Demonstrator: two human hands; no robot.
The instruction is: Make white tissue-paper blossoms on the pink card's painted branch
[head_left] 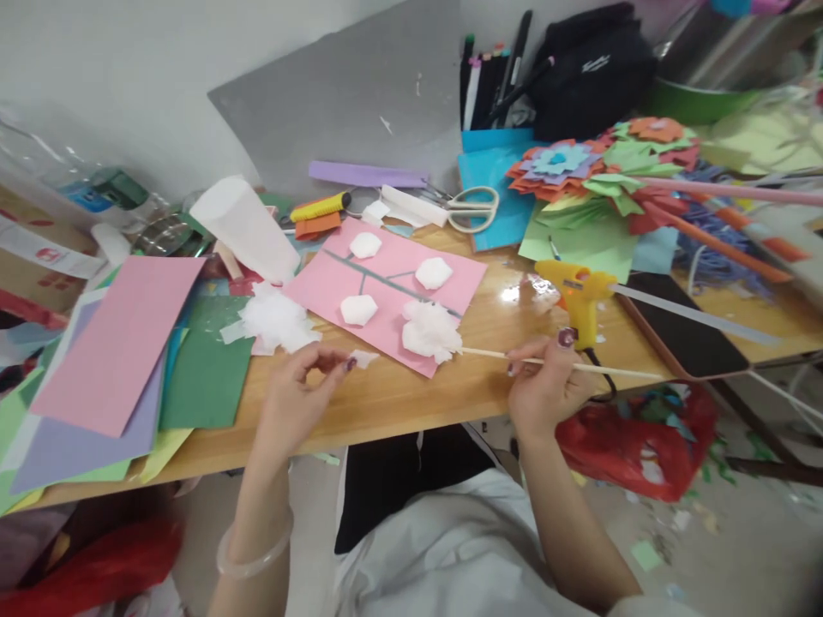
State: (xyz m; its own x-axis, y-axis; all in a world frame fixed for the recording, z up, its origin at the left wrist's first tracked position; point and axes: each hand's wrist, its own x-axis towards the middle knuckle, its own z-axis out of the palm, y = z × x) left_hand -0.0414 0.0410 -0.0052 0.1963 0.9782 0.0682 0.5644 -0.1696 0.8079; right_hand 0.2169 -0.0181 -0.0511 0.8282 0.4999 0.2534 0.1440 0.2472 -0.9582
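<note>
Pink rectangular card point(321, 291) with a grey-green branch point(386, 281) and white paper hexagons point(433, 273) lies before us on the varnished wooden table point(476, 396). Our right hand point(546, 386) grips a thin pale wooden stick point(617, 372), its tip at the fluffy white tissue-paper cluster point(429, 332) on the card's near right part. Our left hand point(292, 403) pinches a small white tissue scrap point(365, 360) near a loose white tissue heap point(273, 319).

Left forearm point(254, 501): bare, extended forward toward the near side of the flat, pink, rectangular paper card point(390, 321).
Left hand point(299, 390): left of the card's near corner, thumb and forefinger bowed into a loop, their tips pinched together.
Right forearm point(569, 506): bare, angled forward and inward, right of the card.
Right hand point(549, 381): right of the card and apart from it, fingers bent in a closed grip.
Nails point(567, 338): dark on both hands.
</note>
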